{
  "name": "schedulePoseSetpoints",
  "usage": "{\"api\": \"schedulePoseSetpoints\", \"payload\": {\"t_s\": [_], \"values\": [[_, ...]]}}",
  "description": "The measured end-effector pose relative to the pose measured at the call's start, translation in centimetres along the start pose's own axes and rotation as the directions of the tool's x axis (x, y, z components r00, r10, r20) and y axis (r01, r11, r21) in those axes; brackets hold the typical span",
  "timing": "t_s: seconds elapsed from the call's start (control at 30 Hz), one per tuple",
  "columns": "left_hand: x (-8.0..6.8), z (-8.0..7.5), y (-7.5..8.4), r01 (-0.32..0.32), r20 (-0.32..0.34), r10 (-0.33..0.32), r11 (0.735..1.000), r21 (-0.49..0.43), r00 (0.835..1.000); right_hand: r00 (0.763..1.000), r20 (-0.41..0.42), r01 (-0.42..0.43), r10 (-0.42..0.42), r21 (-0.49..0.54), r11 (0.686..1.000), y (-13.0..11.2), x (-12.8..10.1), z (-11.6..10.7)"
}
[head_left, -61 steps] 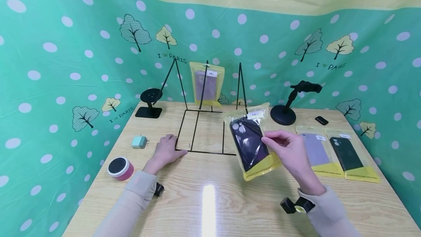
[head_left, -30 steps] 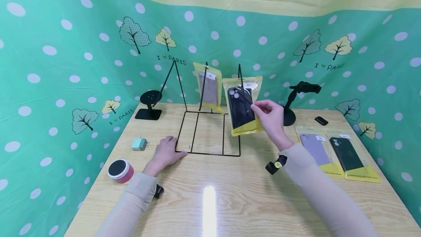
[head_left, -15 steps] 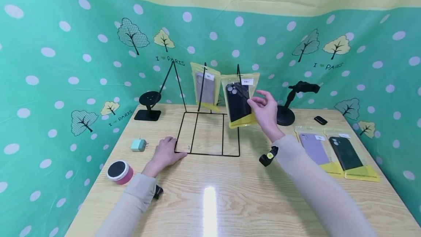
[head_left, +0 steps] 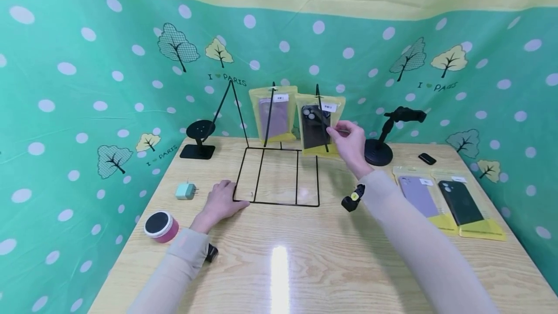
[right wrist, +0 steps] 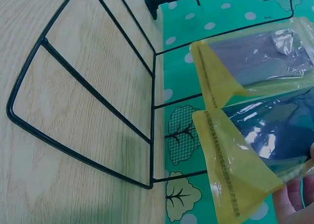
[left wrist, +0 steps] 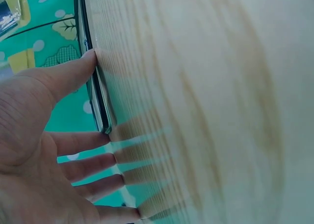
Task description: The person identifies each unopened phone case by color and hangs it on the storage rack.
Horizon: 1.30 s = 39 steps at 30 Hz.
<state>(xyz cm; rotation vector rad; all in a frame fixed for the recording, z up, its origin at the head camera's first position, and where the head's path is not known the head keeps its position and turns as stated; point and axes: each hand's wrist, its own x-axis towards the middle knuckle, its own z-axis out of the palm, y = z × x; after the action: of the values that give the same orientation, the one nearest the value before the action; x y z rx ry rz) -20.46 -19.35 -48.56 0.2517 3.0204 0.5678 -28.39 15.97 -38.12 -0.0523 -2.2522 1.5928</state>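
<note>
Two bagged phone cases (head_left: pixel 317 125) hang on the rack (head_left: pixel 277 178), two more (head_left: pixel 449 200) lie flat; right hand (head_left: pixel 348 145) pinches one, left hand (head_left: pixel 220 202) flat.

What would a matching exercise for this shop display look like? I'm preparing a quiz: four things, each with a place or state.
Things:
1. dark case packet
2. green case packet
3. left hand
4. pink round tin

Places or states:
A. lies flat at the table's right edge
B. pinched by the right hand at the wire rack
C. near the table's left edge
D. rests at the rack's base corner

Pairs: 1-B, 2-A, 3-D, 4-C
</note>
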Motion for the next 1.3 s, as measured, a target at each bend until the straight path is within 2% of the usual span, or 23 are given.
{"api": "schedulePoseSetpoints", "payload": {"t_s": [0.43, 0.8, 1.03, 1.3], "values": [[0.0, 0.3, 0.0, -0.008, 0.002, 0.008, 1.000, 0.003, 1.000, 0.998, 0.027, -0.063, 0.065, -0.060, 0.996, 0.3, 0.2, 0.2], [0.0, 0.2, -0.1, -0.008, -0.014, 0.008, 1.000, 0.010, 1.000, 0.995, 0.062, -0.066, 0.075, -0.134, 0.989, 0.4, 0.0, -0.5], [0.1, 0.3, 0.0, -0.007, -0.011, 0.007, 1.000, 0.014, 1.000, 0.993, 0.081, -0.064, 0.084, -0.226, 0.972, 0.8, -0.4, -1.2], [0.0, 0.2, -0.1, -0.016, -0.017, 0.016, 1.000, 0.016, 1.000, 0.995, 0.085, -0.040, 0.060, -0.222, 0.974, 0.5, -1.2, -2.9]]}}
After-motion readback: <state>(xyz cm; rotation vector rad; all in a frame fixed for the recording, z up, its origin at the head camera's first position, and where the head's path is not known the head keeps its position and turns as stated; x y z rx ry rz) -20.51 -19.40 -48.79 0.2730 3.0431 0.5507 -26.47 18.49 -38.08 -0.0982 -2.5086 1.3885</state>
